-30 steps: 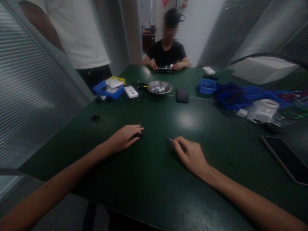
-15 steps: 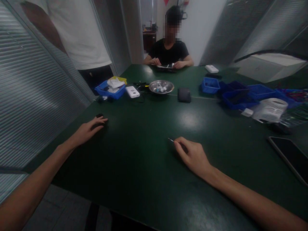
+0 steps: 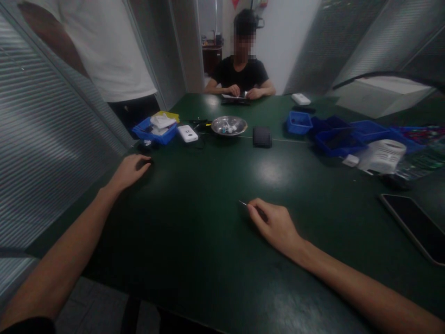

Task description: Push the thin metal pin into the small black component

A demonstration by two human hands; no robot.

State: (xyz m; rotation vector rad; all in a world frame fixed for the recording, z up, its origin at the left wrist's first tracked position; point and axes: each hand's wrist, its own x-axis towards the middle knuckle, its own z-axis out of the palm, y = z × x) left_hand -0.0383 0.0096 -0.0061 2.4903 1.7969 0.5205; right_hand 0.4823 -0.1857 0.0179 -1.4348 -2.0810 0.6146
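My left hand (image 3: 130, 171) is at the left part of the green table (image 3: 194, 199), thumb and fingers closed around a small black object (image 3: 150, 161). Most of that object is hidden by the fingers, so its kind does not show. Near the table's middle, my right hand (image 3: 274, 222) pinches a thin metal tool (image 3: 242, 203). Only its slender tip sticks out to the left, past thumb and forefinger. Between and beyond both hands lie a round metal dish (image 3: 217, 132) with small white parts in it and a flat black square (image 3: 262, 137).
Blue bins (image 3: 299, 123) line the right side, beside a white vented object (image 3: 385, 155) and a phone (image 3: 413, 227). Back left are a filled blue tray (image 3: 163, 137) and a white device (image 3: 188, 133). One person (image 3: 239, 76) sits opposite; another (image 3: 107, 55) stands at left.
My left hand has gone slightly farther from me, and its fingers have closed around the small black object. The right hand keeps its pinch on the metal tool. The view has turned slightly.
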